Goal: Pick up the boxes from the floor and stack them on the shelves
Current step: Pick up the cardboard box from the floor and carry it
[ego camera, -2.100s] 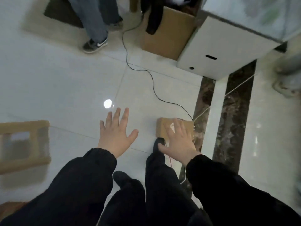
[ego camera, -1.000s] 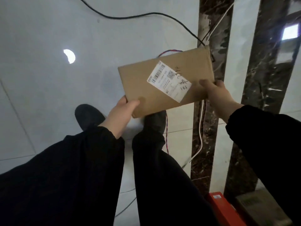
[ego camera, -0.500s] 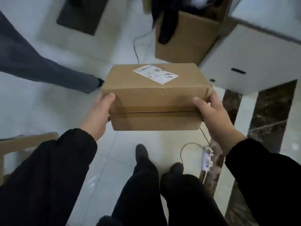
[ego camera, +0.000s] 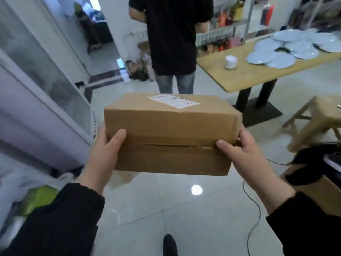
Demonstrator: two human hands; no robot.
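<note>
Brown cardboard box (ego camera: 171, 133), one, taped along its near face and bearing a white label (ego camera: 173, 101) on top: held in the air above the pale tiled floor (ego camera: 156, 209), in front of and to the left of the wooden table (ego camera: 239, 74). The left hand (ego camera: 105, 150) grips its left end and the right hand (ego camera: 241, 152) its right end, each thumb pressed on the taped face, the other fingers passing round the ends out of sight. On the table: a spread of pale blue plates (ego camera: 295, 47) and a white cup (ego camera: 230, 61); at the table's left corner, a standing person in a black top (ego camera: 171, 34); right of the table's black base, a wooden stool (ego camera: 317, 117).
</note>
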